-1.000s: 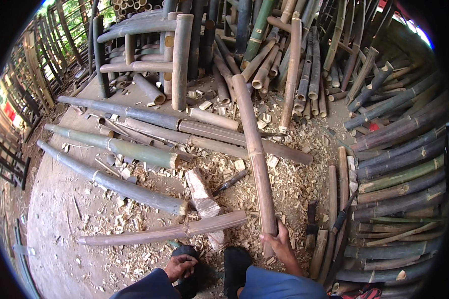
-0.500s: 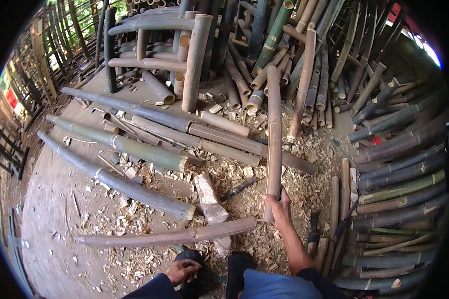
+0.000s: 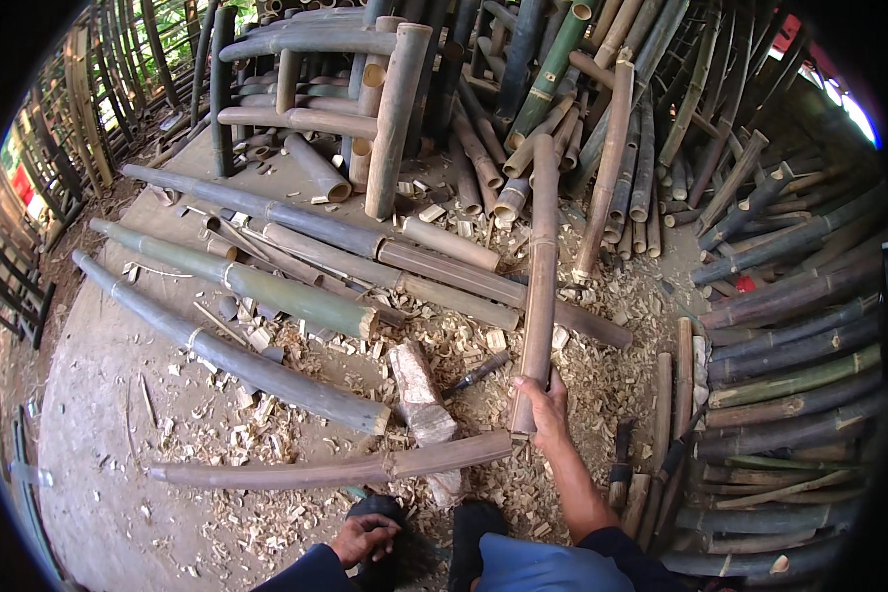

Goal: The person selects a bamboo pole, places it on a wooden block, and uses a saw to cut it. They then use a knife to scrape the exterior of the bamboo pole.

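Pole (image 3: 540, 271) in your right hand (image 3: 547, 403), fingers wrapped round its near end.
Your left hand (image 3: 365, 538) curls, empty; chips (image 3: 617, 326) look already cut, and long poles (image 3: 237, 365) remain on the left.

Right of the pale oblong wooden block (image 3: 419, 385), the held brown bamboo pole (image 3: 540, 286) bars passage; left of it, room opens before a long grey bamboo pole (image 3: 232, 359).
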`<state>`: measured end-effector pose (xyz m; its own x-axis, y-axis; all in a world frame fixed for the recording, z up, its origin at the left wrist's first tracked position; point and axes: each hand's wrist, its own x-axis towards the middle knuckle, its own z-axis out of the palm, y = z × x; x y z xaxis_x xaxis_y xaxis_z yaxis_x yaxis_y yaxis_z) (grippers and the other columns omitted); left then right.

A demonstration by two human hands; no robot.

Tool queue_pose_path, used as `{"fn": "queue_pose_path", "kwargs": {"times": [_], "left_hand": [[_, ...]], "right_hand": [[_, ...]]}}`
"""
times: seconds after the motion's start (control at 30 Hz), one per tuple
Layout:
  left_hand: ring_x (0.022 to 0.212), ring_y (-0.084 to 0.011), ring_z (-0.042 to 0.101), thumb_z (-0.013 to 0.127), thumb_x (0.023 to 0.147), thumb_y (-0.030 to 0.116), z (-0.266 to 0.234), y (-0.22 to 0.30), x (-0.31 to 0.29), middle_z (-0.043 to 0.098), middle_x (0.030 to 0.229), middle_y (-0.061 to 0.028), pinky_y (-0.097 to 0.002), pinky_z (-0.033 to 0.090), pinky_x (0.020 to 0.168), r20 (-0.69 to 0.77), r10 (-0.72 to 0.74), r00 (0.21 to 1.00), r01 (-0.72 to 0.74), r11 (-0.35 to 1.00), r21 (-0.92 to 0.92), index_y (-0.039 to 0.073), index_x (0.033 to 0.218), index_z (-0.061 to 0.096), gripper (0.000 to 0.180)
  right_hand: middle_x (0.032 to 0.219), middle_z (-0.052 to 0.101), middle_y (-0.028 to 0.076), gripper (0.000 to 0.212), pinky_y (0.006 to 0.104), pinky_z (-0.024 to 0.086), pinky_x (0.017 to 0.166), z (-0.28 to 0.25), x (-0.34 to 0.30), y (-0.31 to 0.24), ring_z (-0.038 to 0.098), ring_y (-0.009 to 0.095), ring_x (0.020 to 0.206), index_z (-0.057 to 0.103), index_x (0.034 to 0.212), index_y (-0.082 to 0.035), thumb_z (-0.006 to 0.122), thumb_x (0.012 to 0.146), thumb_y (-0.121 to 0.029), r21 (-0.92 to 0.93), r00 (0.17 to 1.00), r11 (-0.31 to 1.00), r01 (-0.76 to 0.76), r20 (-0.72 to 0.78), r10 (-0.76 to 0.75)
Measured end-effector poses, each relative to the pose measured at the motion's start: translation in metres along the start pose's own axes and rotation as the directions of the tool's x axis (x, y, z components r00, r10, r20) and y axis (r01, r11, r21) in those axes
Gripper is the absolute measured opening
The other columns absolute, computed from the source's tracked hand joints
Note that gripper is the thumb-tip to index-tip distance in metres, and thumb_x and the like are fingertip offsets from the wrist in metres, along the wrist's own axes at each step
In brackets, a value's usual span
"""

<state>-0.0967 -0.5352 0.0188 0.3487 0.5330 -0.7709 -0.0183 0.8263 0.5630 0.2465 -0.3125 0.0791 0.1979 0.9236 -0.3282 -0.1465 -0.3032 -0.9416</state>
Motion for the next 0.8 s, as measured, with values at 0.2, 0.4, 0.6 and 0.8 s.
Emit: {"fn": "queue_pose_path", "kwargs": {"times": [0.2,0.4,0.6,0.8], "left_hand": [[0.052,-0.0102,0.057,0.068,0.098,0.024,0.007,0.007,0.006,0.070,0.079,-0.0066,-0.0250,0.042,0.046,0.030,-0.032,0.999,0.030,0.997,0.077,-0.002,0.116,0.067,0.032],[0.053,-0.0117,0.057,0.070,0.098,0.023,0.006,0.002,0.012,0.069,0.078,-0.0074,-0.0264,0.046,0.051,0.027,-0.010,1.000,0.010,1.000,-0.013,-0.001,0.111,0.070,0.027],[0.064,-0.0169,0.065,0.079,0.083,0.023,-0.022,-0.032,-0.003,0.069,0.075,-0.0089,-0.0306,0.052,0.060,-0.414,0.303,0.858,-0.334,0.942,-0.004,0.000,0.100,0.071,0.029],[0.129,-0.0388,0.045,0.089,0.065,0.024,-0.061,0.076,-0.047,0.050,0.138,-0.0165,-0.0519,0.038,0.110,-0.211,0.802,0.558,0.032,0.233,0.972,0.012,0.139,0.051,0.085]], "right_hand": [[0.134,0.052,0.023,0.091,0.0463,0.060,0.087,-0.051,0.130,-0.050,0.063,0.032,0.113,0.033,0.155,-0.005,0.081,0.085,-0.038,-0.277,0.961,0.945,0.174,-0.162,-0.225],[0.170,0.015,0.023,0.104,0.0545,0.032,0.122,-0.024,0.199,-0.147,0.023,0.038,0.156,0.006,0.167,-0.017,0.069,0.094,-0.056,-0.344,0.860,0.829,0.441,-0.102,-0.499],[0.147,0.054,0.025,0.060,0.0446,0.047,0.110,-0.023,0.065,-0.041,0.052,0.033,0.139,0.047,0.151,-0.001,0.067,0.102,-0.027,-0.514,0.924,0.770,0.378,0.155,-0.350],[0.084,0.063,0.004,0.031,0.0327,0.050,0.060,-0.089,-0.075,0.098,0.058,0.014,0.070,0.066,0.122,0.000,0.070,0.098,-0.019,-0.662,0.993,0.744,0.087,0.001,-0.115]]}}
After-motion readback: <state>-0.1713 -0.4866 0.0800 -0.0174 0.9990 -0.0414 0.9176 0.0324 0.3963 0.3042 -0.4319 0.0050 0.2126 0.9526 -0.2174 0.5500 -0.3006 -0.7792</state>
